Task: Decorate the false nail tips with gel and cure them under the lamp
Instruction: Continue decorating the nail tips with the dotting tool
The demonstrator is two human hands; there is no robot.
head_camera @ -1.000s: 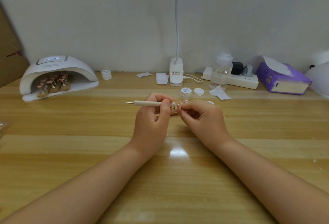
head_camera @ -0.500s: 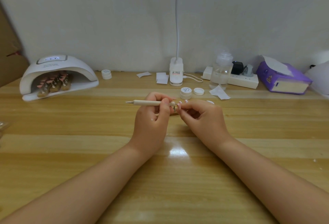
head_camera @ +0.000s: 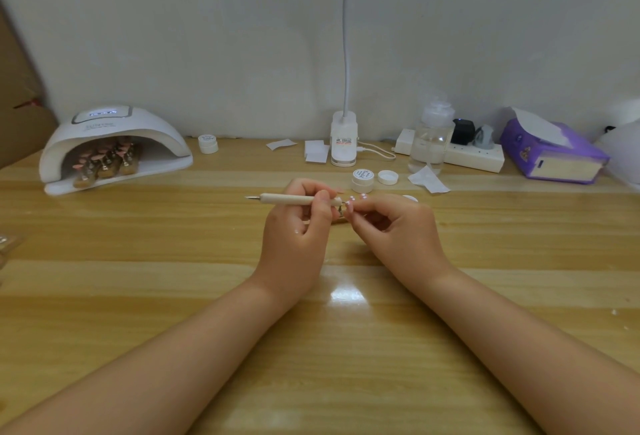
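Her left hand [head_camera: 298,227] grips the slim wooden dotting pen [head_camera: 294,199], right hand [head_camera: 391,227] pinching a tiny, probably light, slippery nail tip [head_camera: 343,210] by its edges.

Where the fingertips of the left hand [head_camera: 294,230] and right hand [head_camera: 398,230] met, a small metal piece [head_camera: 341,210] was too tiny and too covered to identify. The tool [head_camera: 294,199] lost its right end behind the left fingers. A white lid [head_camera: 410,198] peeked from behind the right hand. At the tabletop's [head_camera: 138,296] left edge, a clear object [head_camera: 8,244] was cut off.
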